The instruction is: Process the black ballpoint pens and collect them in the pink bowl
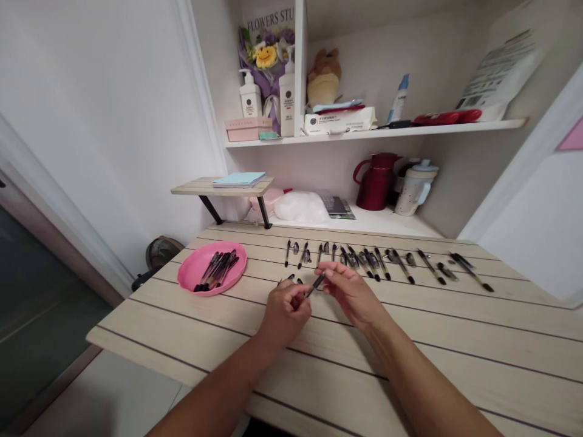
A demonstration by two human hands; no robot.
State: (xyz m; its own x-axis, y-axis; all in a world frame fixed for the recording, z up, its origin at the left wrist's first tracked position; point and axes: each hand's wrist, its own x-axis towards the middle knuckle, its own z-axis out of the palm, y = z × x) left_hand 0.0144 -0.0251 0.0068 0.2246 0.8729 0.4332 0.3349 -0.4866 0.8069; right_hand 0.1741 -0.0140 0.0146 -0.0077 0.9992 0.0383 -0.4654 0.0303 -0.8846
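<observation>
Left hand (285,306): grip pinches the near end of a dark pen (314,285)
Right hand (346,292): narrow grip at its far end
Dark pen: between them, over the table (182,334)
Pink tray (187,268): more pens (218,271)

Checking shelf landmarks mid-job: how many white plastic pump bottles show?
2: the shorter bottle by the pink rectangular box, the taller bottle beside the white upright shelf divider. Others may be hidden.
</observation>
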